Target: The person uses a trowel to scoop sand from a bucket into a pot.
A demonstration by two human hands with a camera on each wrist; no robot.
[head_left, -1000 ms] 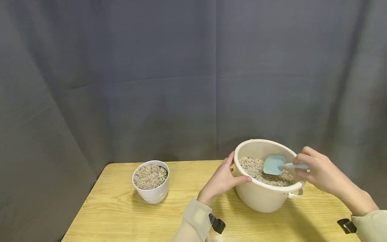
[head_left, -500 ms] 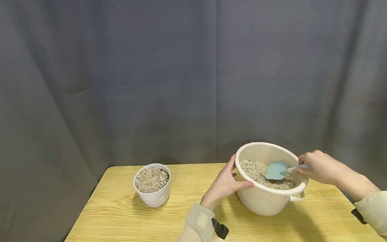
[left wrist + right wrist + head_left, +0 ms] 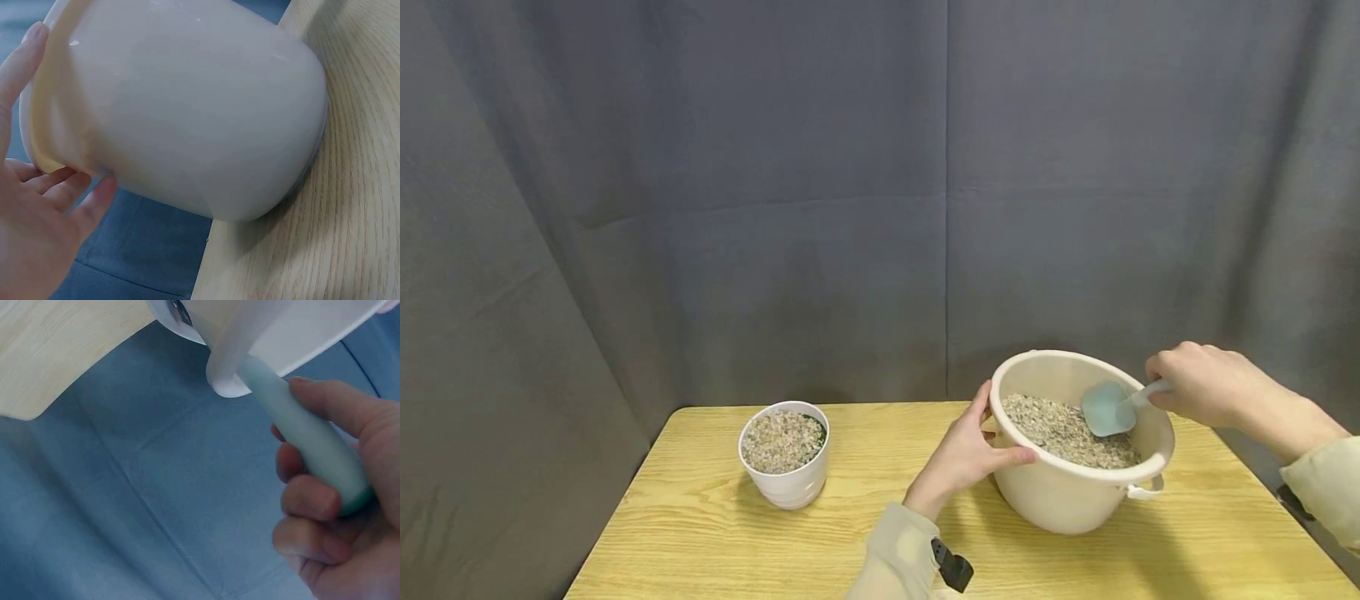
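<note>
A cream bucket [image 3: 1060,500] with a side handle stands on the table at the right in the head view, part filled with coarse pale gravel [image 3: 1052,429]. My left hand [image 3: 958,458] grips its left rim, thumb at the front and fingers behind; the left wrist view shows the fingers [image 3: 65,187] under the lip. In my right hand [image 3: 1206,385] is the handle [image 3: 306,437] of a light blue hand shovel, fingers curled round it. The shovel's blade [image 3: 1107,408] points down inside the bucket, by its right wall and over the gravel.
A white ribbed pot [image 3: 790,487] stands to the left on the wooden table [image 3: 700,533], filled near its rim with similar gravel and showing some dark green at one side. A grey curtain [image 3: 820,208] hangs behind and beside the table.
My right hand has shifted right and up, and the shovel has gone from lying nearly level to slanting blade-down near the bucket's right wall. The left hand keeps its grip on the rim.
</note>
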